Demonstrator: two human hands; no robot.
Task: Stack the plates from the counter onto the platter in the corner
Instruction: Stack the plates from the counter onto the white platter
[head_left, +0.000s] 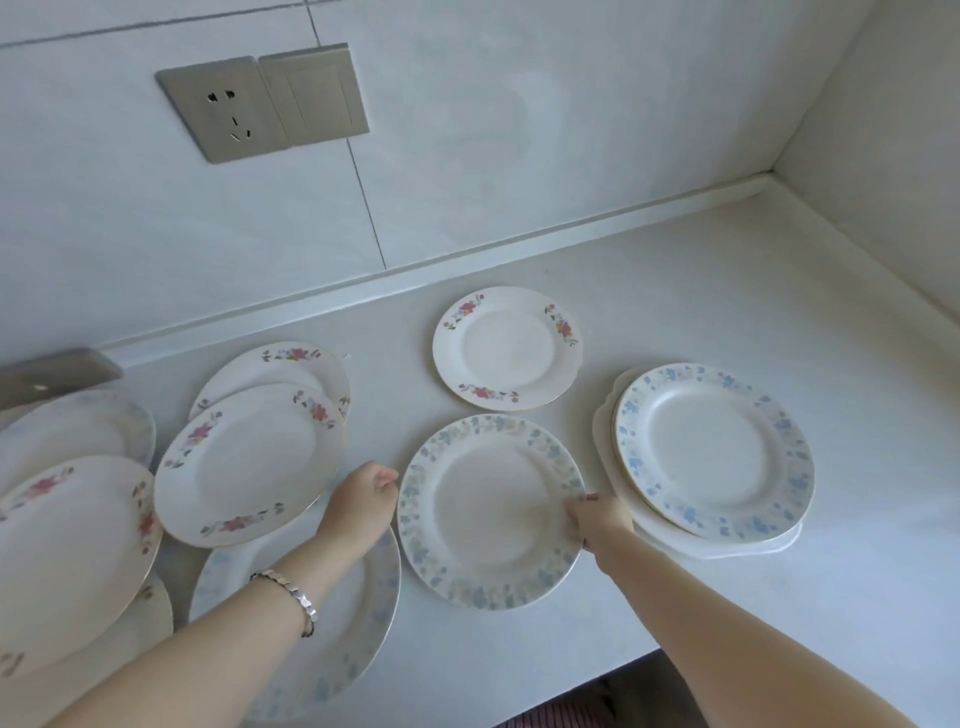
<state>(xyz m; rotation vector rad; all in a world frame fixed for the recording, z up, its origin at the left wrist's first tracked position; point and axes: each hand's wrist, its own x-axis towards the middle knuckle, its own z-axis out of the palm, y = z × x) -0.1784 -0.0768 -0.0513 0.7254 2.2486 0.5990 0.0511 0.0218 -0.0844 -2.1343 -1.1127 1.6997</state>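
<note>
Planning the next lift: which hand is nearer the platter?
Right. The right hand grips the middle plate beside the platter; the left hand is at that plate's far edge.

Bare forearms, silver bracelet (291, 597) on left wrist

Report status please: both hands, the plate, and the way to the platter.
Left hand and right hand grip opposite rims of the leaf plate, flat on the counter. Platter right, one blue plate on it. Way free.
</note>
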